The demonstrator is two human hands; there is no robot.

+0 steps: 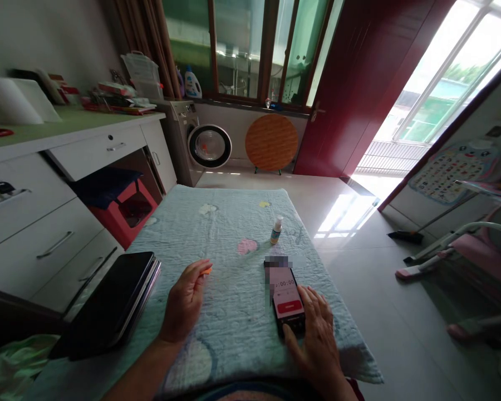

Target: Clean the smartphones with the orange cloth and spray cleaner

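Note:
My left hand (186, 301) is closed above the cloth, pinching a small orange piece (206, 271) between thumb and fingertips; most of it is hidden, so its kind does not show. A black smartphone (289, 295) with a timer display and a red button on its screen lies to the right. My right hand (317, 334) grips the phone's lower right, fingers along the side edge and thumb at the bottom. Beyond the phone, a small white-capped bottle (276, 230) with a blue and yellow label stands upright, touched by neither hand.
A pale blue quilted cloth (221, 234) covers the table. Stacked dark notebooks or folders (108, 303) lie at the left edge. A red stool (127, 209) and white drawers (45, 223) flank the left side; a pink-seated chair (480, 245) stands at the right.

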